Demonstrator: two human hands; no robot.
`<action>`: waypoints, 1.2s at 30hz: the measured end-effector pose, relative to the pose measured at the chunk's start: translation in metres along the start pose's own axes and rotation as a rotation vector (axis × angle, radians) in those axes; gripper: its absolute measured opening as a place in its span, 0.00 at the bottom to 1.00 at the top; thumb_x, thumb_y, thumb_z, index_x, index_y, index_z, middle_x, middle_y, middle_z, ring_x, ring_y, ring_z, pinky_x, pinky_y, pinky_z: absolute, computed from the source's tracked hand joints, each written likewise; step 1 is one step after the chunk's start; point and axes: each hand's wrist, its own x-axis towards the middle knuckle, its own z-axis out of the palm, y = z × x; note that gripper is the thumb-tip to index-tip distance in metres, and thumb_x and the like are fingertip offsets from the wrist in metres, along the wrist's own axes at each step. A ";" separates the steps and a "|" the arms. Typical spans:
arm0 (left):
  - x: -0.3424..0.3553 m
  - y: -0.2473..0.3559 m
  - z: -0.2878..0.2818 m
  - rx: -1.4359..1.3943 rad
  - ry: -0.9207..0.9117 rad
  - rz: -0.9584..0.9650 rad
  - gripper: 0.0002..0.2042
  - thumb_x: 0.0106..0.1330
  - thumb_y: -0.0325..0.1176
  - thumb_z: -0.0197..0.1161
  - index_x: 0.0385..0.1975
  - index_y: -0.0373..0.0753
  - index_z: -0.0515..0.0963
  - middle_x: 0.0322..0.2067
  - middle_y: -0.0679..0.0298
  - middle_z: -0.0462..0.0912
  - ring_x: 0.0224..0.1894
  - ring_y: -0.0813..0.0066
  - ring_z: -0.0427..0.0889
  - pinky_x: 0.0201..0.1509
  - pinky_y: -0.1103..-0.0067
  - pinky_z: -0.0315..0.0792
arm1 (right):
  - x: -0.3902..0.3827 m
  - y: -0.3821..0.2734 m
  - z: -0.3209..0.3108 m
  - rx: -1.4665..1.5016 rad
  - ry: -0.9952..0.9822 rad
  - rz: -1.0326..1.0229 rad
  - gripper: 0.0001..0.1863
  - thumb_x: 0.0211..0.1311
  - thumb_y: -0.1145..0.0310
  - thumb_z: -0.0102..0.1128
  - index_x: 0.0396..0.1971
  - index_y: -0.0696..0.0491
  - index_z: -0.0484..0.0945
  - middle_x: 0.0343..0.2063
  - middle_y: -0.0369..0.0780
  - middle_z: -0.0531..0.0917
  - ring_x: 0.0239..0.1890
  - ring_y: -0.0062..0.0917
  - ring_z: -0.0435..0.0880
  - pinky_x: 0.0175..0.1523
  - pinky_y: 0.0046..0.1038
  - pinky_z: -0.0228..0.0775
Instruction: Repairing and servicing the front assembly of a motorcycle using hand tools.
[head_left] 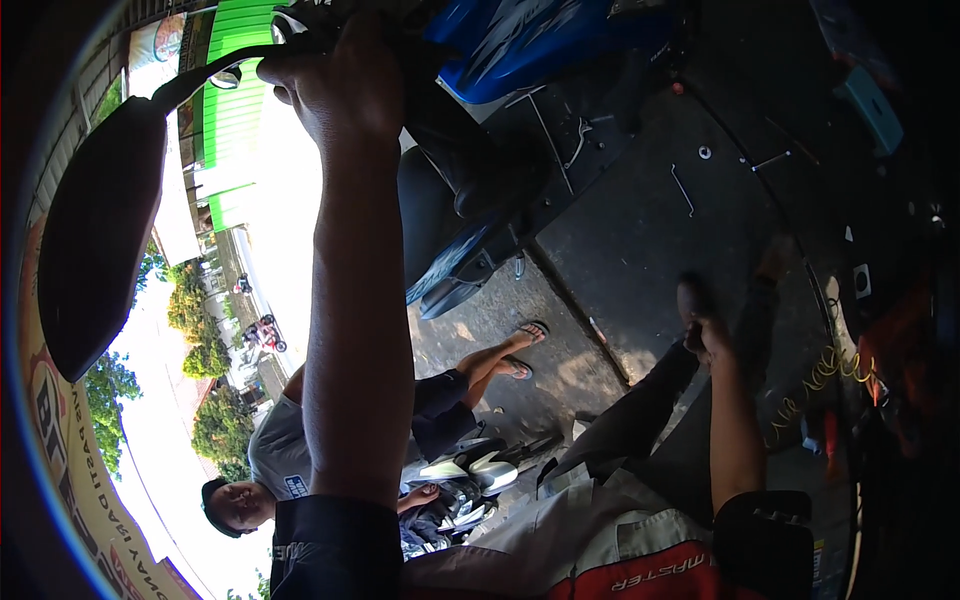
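Note:
My left arm stretches up to a motorbike, where my left hand (345,85) is closed round the handlebar beside the stalk of a rear-view mirror (105,230). The bar itself is mostly lost in shadow. Beyond it shows the bike's blue body panel (530,45) and dark seat. Lower down on the right, my right hand (708,340) has its fingers curled in, in front of my lower leg and dark shoe (693,295). Whether anything is in that hand is too dark to make out.
Several tools lie on the dark floor, among them a wrench (682,190) and a T-handle tool (772,159). A metal ring (705,153) lies nearby. A yellow coiled hose (825,372) is at the right. Another person (290,450) sits at lower left, near a second motorbike (490,475).

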 end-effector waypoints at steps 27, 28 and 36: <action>0.009 0.008 -0.004 -0.249 -0.064 -0.626 0.44 0.52 0.49 0.73 0.58 0.27 0.54 0.56 0.42 0.65 0.61 0.50 0.68 0.65 0.61 0.64 | -0.099 -0.107 -0.267 -1.496 0.694 -0.701 0.16 0.60 0.63 0.59 0.43 0.58 0.83 0.41 0.54 0.85 0.48 0.51 0.82 0.56 0.48 0.73; 0.009 0.008 -0.005 -0.382 -0.047 -0.617 0.43 0.53 0.48 0.72 0.58 0.28 0.54 0.56 0.43 0.66 0.60 0.52 0.70 0.64 0.61 0.66 | -0.097 -0.111 -0.275 -1.509 0.722 -0.617 0.16 0.60 0.64 0.58 0.43 0.58 0.83 0.40 0.54 0.85 0.48 0.51 0.83 0.56 0.48 0.73; 0.004 0.036 -0.016 -0.429 -0.014 -0.689 0.39 0.58 0.38 0.76 0.62 0.31 0.57 0.57 0.47 0.68 0.54 0.58 0.79 0.50 0.68 0.84 | -0.104 -0.192 -0.260 -1.460 0.665 -0.835 0.16 0.61 0.60 0.61 0.42 0.56 0.84 0.44 0.53 0.84 0.51 0.48 0.82 0.57 0.43 0.73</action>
